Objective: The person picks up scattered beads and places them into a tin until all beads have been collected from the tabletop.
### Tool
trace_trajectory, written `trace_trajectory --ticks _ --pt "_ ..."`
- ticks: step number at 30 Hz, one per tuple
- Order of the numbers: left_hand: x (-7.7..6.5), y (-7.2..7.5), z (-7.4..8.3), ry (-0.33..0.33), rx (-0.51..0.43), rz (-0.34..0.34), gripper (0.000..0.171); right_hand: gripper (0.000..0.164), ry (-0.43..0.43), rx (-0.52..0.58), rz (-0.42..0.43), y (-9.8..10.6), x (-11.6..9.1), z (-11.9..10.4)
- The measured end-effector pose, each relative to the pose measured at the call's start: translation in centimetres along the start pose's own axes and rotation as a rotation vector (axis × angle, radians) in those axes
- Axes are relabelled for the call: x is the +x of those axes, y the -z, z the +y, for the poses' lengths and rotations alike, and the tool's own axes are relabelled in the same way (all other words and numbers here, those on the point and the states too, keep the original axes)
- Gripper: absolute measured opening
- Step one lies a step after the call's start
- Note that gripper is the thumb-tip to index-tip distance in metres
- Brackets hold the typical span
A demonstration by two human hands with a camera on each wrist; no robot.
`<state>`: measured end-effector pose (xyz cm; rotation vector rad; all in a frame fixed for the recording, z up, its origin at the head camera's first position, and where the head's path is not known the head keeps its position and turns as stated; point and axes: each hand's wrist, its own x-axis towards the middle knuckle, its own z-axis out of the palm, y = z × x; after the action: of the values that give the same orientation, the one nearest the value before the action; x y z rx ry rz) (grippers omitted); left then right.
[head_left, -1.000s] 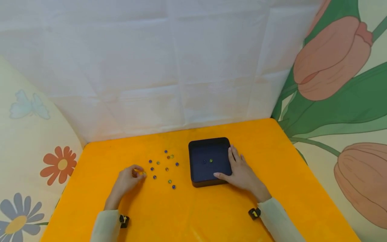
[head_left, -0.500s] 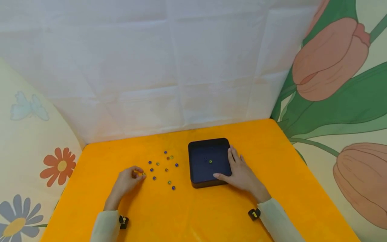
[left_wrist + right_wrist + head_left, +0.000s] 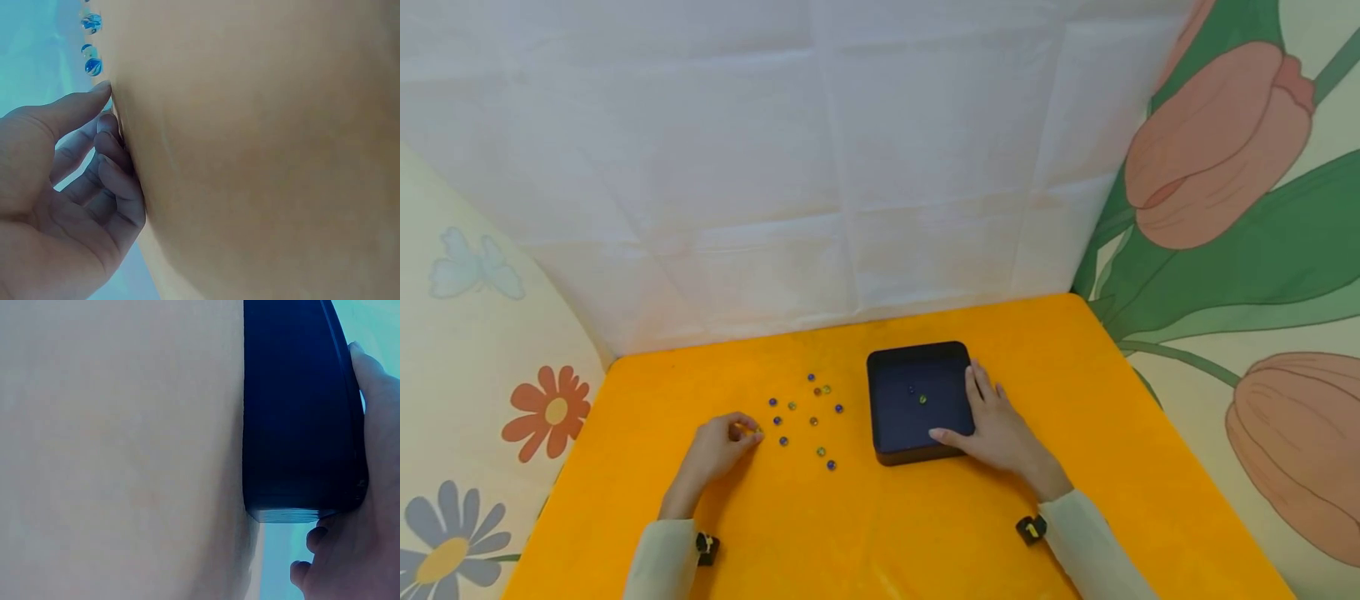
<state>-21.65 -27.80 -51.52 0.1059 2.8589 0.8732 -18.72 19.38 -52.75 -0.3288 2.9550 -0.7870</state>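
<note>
At the left of the loose marbles, my left hand (image 3: 721,446) pinches a small yellow-green marble (image 3: 758,431) between thumb and fingertips, low over the table. Most of that marble is hidden by the fingers in the left wrist view, where the left hand (image 3: 81,169) lies close along the tabletop. My right hand (image 3: 1000,429) grips the right side of a square black tray (image 3: 917,455), thumb over the rim and fingers along the outer wall. Inside the tray are a green marble (image 3: 922,399) and a dark blue marble (image 3: 912,390).
Several glass marbles lie scattered between the left hand and the tray, among them a blue marble (image 3: 831,465), a green marble (image 3: 821,452) and an amber marble (image 3: 814,422). An orange cloth (image 3: 880,533) covers the table. A white sheet (image 3: 737,167) hangs behind it.
The dark blue marble in the tray has rolled slightly toward the back. Both hands stay where they were, the left still pinching its marble.
</note>
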Motion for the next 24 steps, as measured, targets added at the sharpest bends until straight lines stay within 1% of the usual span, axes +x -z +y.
trace_trajectory --ticks 3,7,11,16,24 --pt "0.1 0.0 -0.1 -0.007 0.017 0.005 0.025 0.128 -0.003 0.002 0.001 0.1 0.0 -0.1" --pt "0.1 0.2 -0.3 -0.010 0.008 -0.001 0.027 0.127 -0.002 -0.006 0.010 0.0 0.0 -0.1" --pt "0.0 0.6 -0.5 -0.002 -0.010 0.000 0.029 0.127 -0.001 -0.003 0.014 0.0 0.0 -0.1" --pt "0.1 1.2 -0.7 -0.013 -0.010 0.016 0.031 0.127 -0.006 0.003 0.008 0.0 0.0 -0.1" --pt "0.0 1.4 -0.2 -0.026 -0.010 0.031 0.032 0.129 0.000 0.005 0.009 -0.1 0.1 0.1"
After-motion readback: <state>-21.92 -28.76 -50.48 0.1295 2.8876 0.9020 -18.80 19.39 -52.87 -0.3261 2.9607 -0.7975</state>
